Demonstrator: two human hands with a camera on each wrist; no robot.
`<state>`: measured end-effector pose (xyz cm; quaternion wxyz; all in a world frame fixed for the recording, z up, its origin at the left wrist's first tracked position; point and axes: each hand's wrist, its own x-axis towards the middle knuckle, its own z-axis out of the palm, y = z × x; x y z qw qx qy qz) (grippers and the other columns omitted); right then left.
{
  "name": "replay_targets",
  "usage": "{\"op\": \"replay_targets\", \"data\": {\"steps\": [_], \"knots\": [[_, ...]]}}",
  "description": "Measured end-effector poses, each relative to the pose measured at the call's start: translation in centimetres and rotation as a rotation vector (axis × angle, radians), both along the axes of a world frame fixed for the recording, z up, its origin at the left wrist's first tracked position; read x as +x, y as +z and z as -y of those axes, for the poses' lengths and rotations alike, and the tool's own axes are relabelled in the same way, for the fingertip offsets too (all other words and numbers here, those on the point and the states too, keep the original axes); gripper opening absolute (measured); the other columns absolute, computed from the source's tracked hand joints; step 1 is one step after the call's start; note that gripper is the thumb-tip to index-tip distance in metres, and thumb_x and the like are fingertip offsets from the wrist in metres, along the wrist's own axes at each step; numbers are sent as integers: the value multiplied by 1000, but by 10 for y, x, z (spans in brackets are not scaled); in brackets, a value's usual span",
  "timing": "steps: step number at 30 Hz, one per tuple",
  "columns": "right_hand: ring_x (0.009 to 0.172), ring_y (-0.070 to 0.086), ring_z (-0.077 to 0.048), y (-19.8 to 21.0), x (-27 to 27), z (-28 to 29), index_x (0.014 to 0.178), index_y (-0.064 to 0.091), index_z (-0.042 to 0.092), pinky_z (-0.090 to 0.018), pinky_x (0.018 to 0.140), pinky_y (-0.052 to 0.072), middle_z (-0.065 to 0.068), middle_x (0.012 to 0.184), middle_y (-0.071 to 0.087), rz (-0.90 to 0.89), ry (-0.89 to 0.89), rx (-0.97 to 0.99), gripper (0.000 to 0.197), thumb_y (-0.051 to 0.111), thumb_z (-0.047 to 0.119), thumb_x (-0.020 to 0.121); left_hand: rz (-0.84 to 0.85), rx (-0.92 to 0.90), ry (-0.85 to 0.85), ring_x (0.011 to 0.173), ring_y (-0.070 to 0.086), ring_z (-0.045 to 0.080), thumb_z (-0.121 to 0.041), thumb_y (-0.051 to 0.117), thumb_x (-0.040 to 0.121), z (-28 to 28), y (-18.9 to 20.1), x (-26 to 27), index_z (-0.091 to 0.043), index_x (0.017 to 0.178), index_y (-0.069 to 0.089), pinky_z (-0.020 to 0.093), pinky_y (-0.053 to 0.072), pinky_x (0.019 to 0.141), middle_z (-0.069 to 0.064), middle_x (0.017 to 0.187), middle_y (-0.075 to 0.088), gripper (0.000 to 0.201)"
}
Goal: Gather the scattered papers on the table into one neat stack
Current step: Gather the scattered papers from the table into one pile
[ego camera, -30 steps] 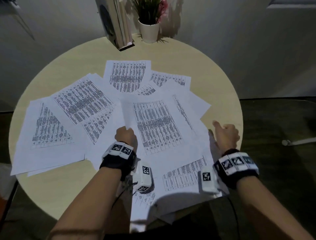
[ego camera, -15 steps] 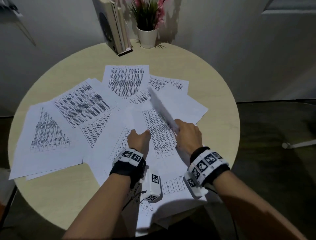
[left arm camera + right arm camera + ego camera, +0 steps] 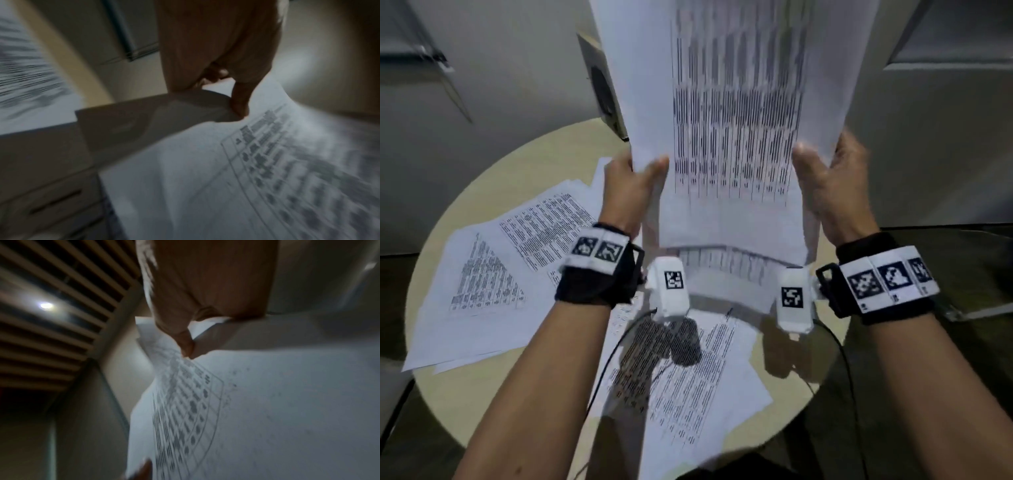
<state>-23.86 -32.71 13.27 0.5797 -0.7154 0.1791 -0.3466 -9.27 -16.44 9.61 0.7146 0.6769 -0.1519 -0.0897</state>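
Observation:
A printed paper sheet (image 3: 736,113) stands upright in the air above the round table (image 3: 493,178), held up before the camera. My left hand (image 3: 635,178) pinches its left edge and my right hand (image 3: 825,171) pinches its right edge, thumbs on the printed side. In the left wrist view the thumb of the left hand (image 3: 239,104) presses the sheet (image 3: 226,178). In the right wrist view the right hand (image 3: 185,344) pinches the sheet (image 3: 267,402). Several more printed sheets (image 3: 493,284) lie scattered on the table, some (image 3: 688,387) under my wrists.
A book or box (image 3: 602,85) stands at the table's far edge, partly behind the raised sheet. A dark floor (image 3: 962,342) lies to the right of the table. Cables (image 3: 619,346) hang from the wrist cameras over the near sheets.
Both hands took hold of a sheet from the middle of the table and lifted it upright in front of the camera. It now hides the plant and the far papers.

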Motion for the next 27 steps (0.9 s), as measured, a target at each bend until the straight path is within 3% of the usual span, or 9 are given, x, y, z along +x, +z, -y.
{"op": "replay_targets", "data": {"steps": [3, 5, 9, 11, 14, 18, 21, 24, 27], "knots": [[116, 52, -10, 7, 13, -11, 118, 38, 24, -36, 105, 44, 3, 118, 51, 113, -83, -93, 28, 49, 20, 92, 221, -124, 62, 82, 63, 12, -9, 64, 80, -6, 39, -2, -1, 106, 64, 32, 55, 83, 6, 93, 67, 28], [123, 49, -20, 0, 19, -18, 113, 40, 31, -45, 109, 40, 1, 124, 49, 130, -112, -46, 25, 49, 31, 89, 275, -178, 62, 89, 63, 17, -8, 66, 80, -14, 43, -3, -13, 98, 66, 38, 55, 88, -1, 90, 70, 19], [134, 39, -18, -36, 13, -37, 142, 25, 13, -38, 116, 31, -9, 145, 40, -13, -120, 82, 62, 57, 23, 90, 162, -101, 74, 75, 66, 5, -12, 74, 72, -40, 7, -6, -24, 84, 65, 27, 57, 74, -17, 74, 72, 19], [127, 46, -4, -60, 11, -49, 143, 18, 15, -25, 113, 34, 1, 141, 44, -75, -86, 142, 68, 58, 6, 89, 65, -50, 96, 68, 66, -5, -5, 77, 69, -49, -17, -9, -19, 88, 62, 14, 54, 70, -13, 80, 70, 27], [103, 58, -6, -86, 19, -61, 127, 39, 10, -33, 102, 46, 0, 118, 57, -165, -88, 125, 41, 52, -1, 89, -28, 50, 82, 70, 64, 3, -10, 78, 71, -55, -41, -13, -16, 88, 58, 17, 54, 68, -4, 82, 63, 26], [72, 52, 15, -79, 30, -64, 103, 40, 11, -13, 70, 44, 12, 88, 53, -111, -126, 77, 19, 40, -4, 92, 6, 59, 153, 66, 65, 1, -4, 69, 80, -60, -35, -5, -9, 97, 64, 17, 56, 65, -6, 80, 63, 18], [77, 58, -6, -60, 34, -68, 103, 41, 16, -18, 73, 44, 5, 87, 59, 27, -198, -53, 20, 44, 0, 92, 158, -40, 223, 67, 59, 14, -8, 72, 74, -64, -8, 1, -25, 73, 63, 36, 53, 70, -1, 74, 64, 19], [66, 49, -25, -55, 38, -78, 99, 52, 8, -25, 66, 39, -27, 79, 58, 86, -209, -151, 7, 47, 11, 94, 235, -101, 210, 76, 52, 17, -12, 74, 74, -66, 0, 5, -24, 69, 60, 38, 47, 67, 5, 72, 61, 19], [73, 53, 7, -74, 46, -90, 107, 51, 8, -16, 73, 45, 1, 88, 64, 8, -204, -99, 12, 47, 11, 96, 73, 22, 131, 84, 61, 19, -13, 76, 73, -69, -23, 4, -20, 88, 63, 38, 53, 79, 7, 87, 66, 21]]}}
